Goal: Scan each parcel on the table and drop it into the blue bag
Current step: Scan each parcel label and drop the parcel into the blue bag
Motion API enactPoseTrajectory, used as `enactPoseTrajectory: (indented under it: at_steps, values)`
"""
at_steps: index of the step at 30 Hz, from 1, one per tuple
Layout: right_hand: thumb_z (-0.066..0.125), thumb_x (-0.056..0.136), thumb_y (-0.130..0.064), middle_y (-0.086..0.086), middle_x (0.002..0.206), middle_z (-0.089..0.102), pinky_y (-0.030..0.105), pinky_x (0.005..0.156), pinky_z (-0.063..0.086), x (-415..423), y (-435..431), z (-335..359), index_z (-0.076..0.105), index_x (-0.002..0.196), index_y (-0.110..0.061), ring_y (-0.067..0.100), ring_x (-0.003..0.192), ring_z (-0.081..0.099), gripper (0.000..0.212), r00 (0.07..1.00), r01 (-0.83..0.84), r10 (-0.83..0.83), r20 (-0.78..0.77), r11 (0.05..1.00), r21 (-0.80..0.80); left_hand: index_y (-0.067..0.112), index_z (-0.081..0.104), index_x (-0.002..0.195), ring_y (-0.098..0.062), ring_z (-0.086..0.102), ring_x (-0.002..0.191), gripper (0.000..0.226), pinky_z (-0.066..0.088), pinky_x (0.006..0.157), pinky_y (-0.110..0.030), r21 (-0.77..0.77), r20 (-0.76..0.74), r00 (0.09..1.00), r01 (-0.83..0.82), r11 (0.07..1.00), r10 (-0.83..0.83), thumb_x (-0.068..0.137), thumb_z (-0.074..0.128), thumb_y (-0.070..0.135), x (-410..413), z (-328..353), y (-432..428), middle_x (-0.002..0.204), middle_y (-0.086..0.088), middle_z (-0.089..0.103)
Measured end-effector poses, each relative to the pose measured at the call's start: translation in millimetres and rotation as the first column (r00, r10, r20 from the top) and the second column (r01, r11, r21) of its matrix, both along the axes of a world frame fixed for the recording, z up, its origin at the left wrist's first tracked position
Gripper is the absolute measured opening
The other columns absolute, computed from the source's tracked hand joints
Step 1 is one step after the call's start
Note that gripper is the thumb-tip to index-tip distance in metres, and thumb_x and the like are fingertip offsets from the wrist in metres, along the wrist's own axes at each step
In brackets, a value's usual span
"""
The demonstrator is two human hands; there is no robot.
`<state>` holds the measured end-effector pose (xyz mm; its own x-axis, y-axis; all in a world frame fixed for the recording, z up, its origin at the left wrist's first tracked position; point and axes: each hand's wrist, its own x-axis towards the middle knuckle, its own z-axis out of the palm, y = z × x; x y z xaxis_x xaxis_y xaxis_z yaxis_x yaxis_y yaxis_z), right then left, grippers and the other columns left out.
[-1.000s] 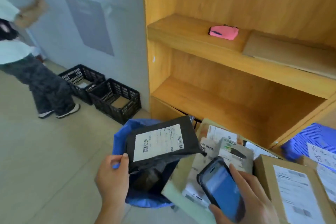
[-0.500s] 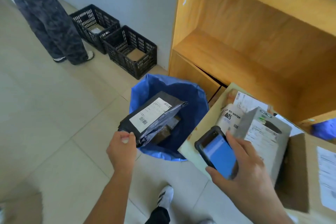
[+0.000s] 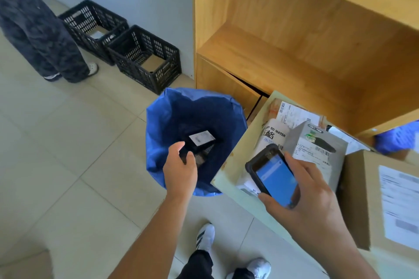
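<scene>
Tiled floor: black parcel point(image 3: 202, 140) lies in blue bag point(image 3: 158, 120), 1 o'clock from empty, loosely open left hand point(image 3: 180, 167); right hand point(image 3: 301, 190) grips scanner point(image 3: 273, 173), nearer the table point(image 3: 229, 179) parcels.

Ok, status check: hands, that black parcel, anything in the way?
Left hand open over the blue bag, empty. Black parcel down inside the bag. Right hand holding the scanner. Nothing blocking the grey box on the table.

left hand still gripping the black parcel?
No. The left hand is open and empty over the blue bag, and the black parcel lies down inside the bag, clear of the fingers.
</scene>
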<state>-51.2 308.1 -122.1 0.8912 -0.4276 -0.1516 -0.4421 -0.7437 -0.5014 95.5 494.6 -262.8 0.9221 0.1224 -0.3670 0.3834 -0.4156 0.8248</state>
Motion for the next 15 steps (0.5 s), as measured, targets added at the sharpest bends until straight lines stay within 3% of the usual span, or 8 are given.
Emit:
enactPoseTrajectory:
  at_steps: [4,7,10,15]
  values:
    - [0.079,0.063,-0.055,-0.013,0.115,0.046,0.011,0.063,0.038,-15.4,-13.8,-1.2,0.043,0.145,-0.023,0.011,0.081,0.051,0.095,0.999,0.048,-0.048,-0.009,0.999,-0.011,0.027,0.059,0.13,-0.006,0.059,0.109,0.032,0.041,0.091,-0.02,0.07,0.071,0.983,0.164,0.984,-0.169,0.098,0.057,0.024,-10.5,17.6,-18.7,0.101,0.029,0.058]
    - [0.079,0.063,-0.055,-0.013,0.114,0.046,0.016,0.064,0.041,-31.1,-23.6,-1.4,0.045,0.144,-0.019,0.011,0.075,0.052,0.095,0.996,0.089,-0.089,0.006,0.996,-0.025,0.031,0.056,0.133,-0.013,0.061,0.119,0.037,0.049,0.1,-0.037,0.172,0.094,0.937,0.317,0.932,-0.336,0.096,0.06,0.035,-14.5,37.5,-35.4,0.117,0.016,0.067]
    - [0.076,0.063,-0.057,-0.016,0.116,0.042,0.026,0.064,0.047,-50.9,-34.1,-1.1,0.045,0.145,-0.021,0.008,0.071,0.053,0.095,0.987,0.155,-0.153,0.04,0.988,-0.031,0.031,0.055,0.137,-0.013,0.063,0.115,0.042,0.049,0.097,-0.038,0.216,0.149,0.887,0.402,0.89,-0.437,0.096,0.062,0.037,-22.1,62.3,-57.9,0.118,0.016,0.067]
    - [0.078,0.067,-0.055,-0.012,0.126,0.044,0.03,0.072,0.051,-91.4,-60.3,6.0,0.04,0.147,-0.023,0.012,0.094,0.053,0.094,0.957,0.277,-0.272,0.097,0.96,-0.038,0.033,0.056,0.137,-0.012,0.058,0.125,0.045,0.049,0.1,-0.04,0.256,0.272,0.745,0.554,0.792,-0.609,0.094,0.065,0.042,-54.8,97.1,-107.1,0.128,0.02,0.064]
